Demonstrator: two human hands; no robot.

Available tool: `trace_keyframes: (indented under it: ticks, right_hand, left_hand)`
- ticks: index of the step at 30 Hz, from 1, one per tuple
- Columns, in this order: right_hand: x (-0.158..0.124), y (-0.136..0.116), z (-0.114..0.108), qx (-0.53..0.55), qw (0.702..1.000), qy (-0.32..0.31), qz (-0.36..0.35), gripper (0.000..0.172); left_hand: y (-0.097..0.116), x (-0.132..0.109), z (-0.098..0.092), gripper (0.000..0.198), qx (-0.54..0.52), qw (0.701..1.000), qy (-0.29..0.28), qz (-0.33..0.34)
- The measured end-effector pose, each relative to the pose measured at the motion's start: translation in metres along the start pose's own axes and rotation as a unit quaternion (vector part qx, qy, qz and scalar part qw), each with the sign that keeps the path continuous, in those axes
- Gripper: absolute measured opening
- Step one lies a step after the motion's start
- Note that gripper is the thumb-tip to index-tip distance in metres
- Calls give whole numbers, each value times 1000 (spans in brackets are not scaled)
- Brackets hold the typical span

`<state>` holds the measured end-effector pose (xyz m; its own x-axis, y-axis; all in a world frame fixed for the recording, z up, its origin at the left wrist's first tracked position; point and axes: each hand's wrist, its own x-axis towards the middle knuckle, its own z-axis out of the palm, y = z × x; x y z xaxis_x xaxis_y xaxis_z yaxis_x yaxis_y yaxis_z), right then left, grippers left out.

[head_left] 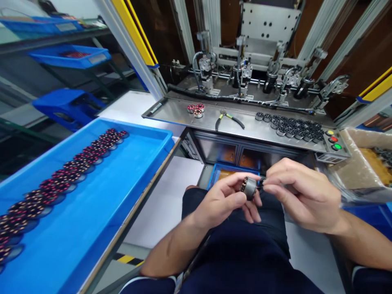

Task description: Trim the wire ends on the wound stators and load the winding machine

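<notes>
My left hand is closed around a grey cylindrical motor stator, held on its side above my lap between thumb and fingers. Copper-coloured spots show on the stator's left end. Just to its right, my right hand pinches a small dark part between thumb and fingertips. The part is close to the stator's right end; whether the two touch is hard to tell, and its exact kind is partly hidden by the fingers.
On the metal ledge lie three red-and-copper stators, green-handled pliers and several black slotted rings. Push buttons and a plastic-lined box are at right. A blue tray with rows of stators fills the left. Machine fixtures stand behind.
</notes>
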<state>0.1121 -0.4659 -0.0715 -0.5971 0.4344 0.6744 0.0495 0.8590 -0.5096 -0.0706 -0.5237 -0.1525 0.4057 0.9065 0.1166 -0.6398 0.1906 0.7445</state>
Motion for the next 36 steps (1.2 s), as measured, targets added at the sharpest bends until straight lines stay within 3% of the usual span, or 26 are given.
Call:
trace_keyframes:
  ticks: [3, 6, 9, 13, 16, 19, 23, 28, 31, 34, 36]
  right_hand:
    - [-4, 0, 5, -14, 998, 52, 34, 15]
    - [-7, 2, 10, -7, 996, 68, 50, 16]
    - [-9, 4, 12, 3, 996, 77, 52, 15]
    - [-13, 5, 17, 18, 993, 99, 62, 14]
    - [-19, 0, 24, 65, 981, 134, 121, 12]
    - [-28, -2, 37, 198, 940, 117, 253, 16]
    - [-37, 7, 52, 401, 837, 72, 366, 22]
    - [-41, 21, 54, 544, 746, 57, 380, 33]
    - [-41, 23, 55, 612, 699, 13, 370, 44]
    - [-42, 23, 59, 637, 686, -19, 350, 43]
    - [-43, 23, 62, 630, 693, -3, 351, 42]
  left_hand:
    - [-2, 1, 7, 45, 65, 986, 102, 114]
    - [-6, 2, 10, 50, 107, 965, 153, 184]
    - [-8, 4, 11, 55, 118, 958, 166, 204]
    - [-8, 8, 7, 43, 146, 947, 163, 235]
    - [-7, 10, 1, 42, 168, 936, 151, 270]
    - [-5, 10, -4, 46, 161, 936, 143, 278]
    - [0, 9, -7, 60, 138, 945, 131, 267]
    - [5, 6, -7, 68, 163, 943, 101, 272]
    - [4, 3, -6, 73, 193, 936, 79, 282]
    - [4, 4, -7, 74, 235, 929, 61, 281]
    - [5, 6, -8, 71, 260, 925, 46, 272]
